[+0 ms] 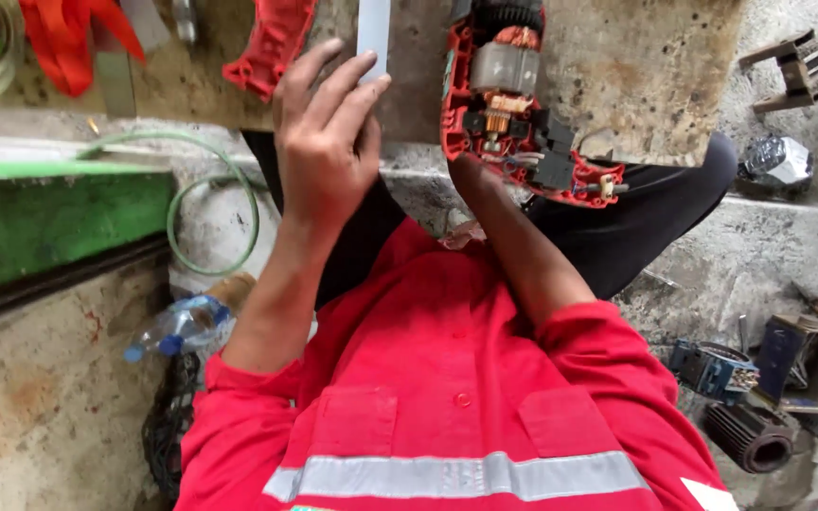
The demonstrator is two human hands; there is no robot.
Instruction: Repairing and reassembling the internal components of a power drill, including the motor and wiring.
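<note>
Your left hand (324, 142) pinches a flat grey strip (372, 33) between fingertips, over the worn wooden board (636, 66). Your right hand is hidden behind the opened red power tool (508, 104); grip unclear. The tool sits at the board's near edge, motor exposed. Red housing half (272, 47) lies left.

Opened red power tool (513, 104), motor and wiring exposed, beside white flat strip (373, 33).
</note>
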